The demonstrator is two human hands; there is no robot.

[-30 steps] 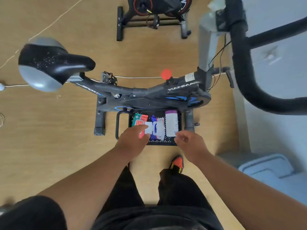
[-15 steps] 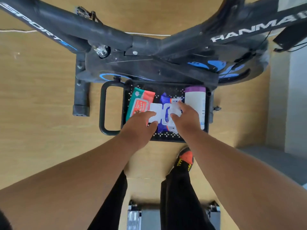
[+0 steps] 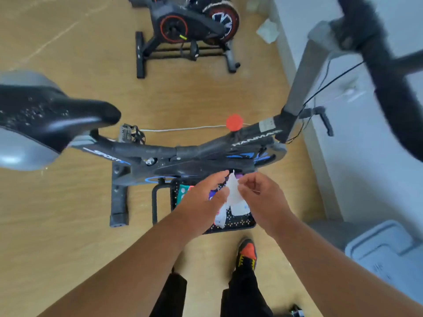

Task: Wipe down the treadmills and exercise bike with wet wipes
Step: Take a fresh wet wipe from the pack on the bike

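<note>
A black exercise bike (image 3: 160, 154) with a black and grey saddle (image 3: 41, 120) and a red knob (image 3: 234, 122) stands across the floor in front of me. Below its frame sits a black basket (image 3: 240, 223) holding wipe packs, among them a green and red pack (image 3: 183, 191). Above the basket, my left hand (image 3: 206, 200) and my right hand (image 3: 261, 197) both pinch a white wet wipe (image 3: 233, 191) that hangs between them. A white flap below the wipe is partly hidden by my hands.
A second exercise bike (image 3: 190, 30) with a red-rimmed flywheel stands farther back. A black handlebar (image 3: 384, 83) crosses the upper right. A grey post (image 3: 304, 67) rises beside a white wall. A grey lidded bin (image 3: 384, 250) stands at the right. My shoe (image 3: 247, 255) is on the wooden floor.
My hands were down on the wipe pack in the basket. They have risen above it with a white wipe drawn out between them, and my head has lifted back.
</note>
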